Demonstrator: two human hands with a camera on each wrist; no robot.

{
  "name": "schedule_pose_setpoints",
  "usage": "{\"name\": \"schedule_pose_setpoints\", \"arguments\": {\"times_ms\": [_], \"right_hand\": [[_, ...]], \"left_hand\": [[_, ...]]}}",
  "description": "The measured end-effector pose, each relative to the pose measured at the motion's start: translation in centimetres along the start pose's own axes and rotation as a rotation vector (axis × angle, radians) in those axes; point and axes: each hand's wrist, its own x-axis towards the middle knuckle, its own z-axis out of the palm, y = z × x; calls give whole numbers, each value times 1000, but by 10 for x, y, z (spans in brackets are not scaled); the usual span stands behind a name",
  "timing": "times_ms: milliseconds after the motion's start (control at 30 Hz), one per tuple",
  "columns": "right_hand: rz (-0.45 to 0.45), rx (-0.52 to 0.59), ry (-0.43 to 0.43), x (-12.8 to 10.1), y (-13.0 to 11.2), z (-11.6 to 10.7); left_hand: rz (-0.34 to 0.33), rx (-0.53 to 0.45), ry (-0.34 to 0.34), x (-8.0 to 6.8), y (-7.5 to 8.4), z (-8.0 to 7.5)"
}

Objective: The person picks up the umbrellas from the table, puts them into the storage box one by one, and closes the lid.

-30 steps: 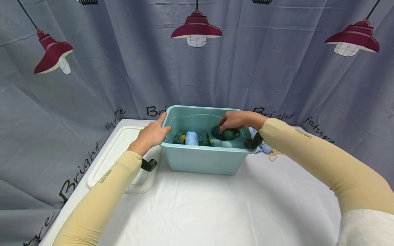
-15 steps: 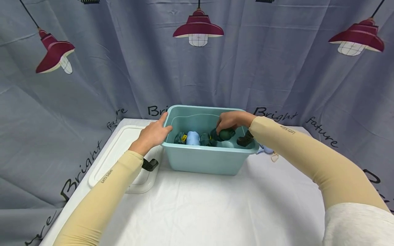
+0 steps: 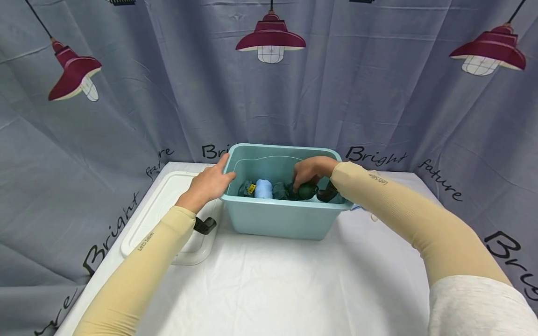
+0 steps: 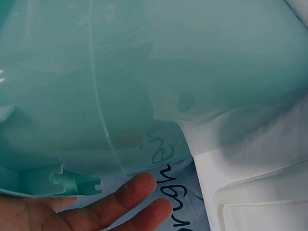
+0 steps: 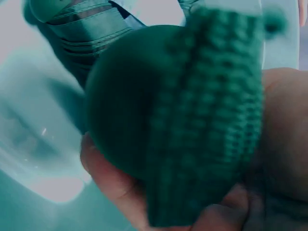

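A teal plastic storage bin [image 3: 277, 217] stands on the table. My left hand [image 3: 207, 185] rests at the bin's left rim, index finger extended; the left wrist view shows its fingers [image 4: 137, 190] nearly straight beside the rim. My right hand [image 3: 312, 170] reaches inside, gripping a dark green rounded bundle [image 5: 130, 101] with a smooth side and a ribbed woven band [image 5: 207, 120]. Its fingers curl around it from below in the right wrist view. Left of that hand, a dark teal bundle [image 3: 280, 190], a light blue bundle [image 3: 263, 188] and a yellow-tagged dark bundle [image 3: 245, 188] lie in a row.
A white lid [image 3: 161, 205] lies on the white tablecloth [image 3: 269, 284], left of the bin. Part of a light blue item [image 3: 356, 206] shows by the bin's right side, mostly hidden by the right arm. A grey curtain [image 3: 189, 93] hangs behind.
My right hand has moved left and lower into the bin with the dark green bundle, bringing it up beside the others. My left hand has stayed at the rim.
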Motion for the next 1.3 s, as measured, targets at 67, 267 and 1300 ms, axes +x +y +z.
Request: {"name": "schedule_pose_setpoints", "arguments": {"times_ms": [67, 267, 1300], "right_hand": [[7, 6, -17, 0, 0, 0], [49, 53, -116, 1, -2, 0], [-36, 233, -270, 1, 9, -2]], "left_hand": [[2, 1, 3, 0, 0, 0], [4, 7, 2, 0, 2, -2], [-6, 26, -4, 0, 1, 0]]}}
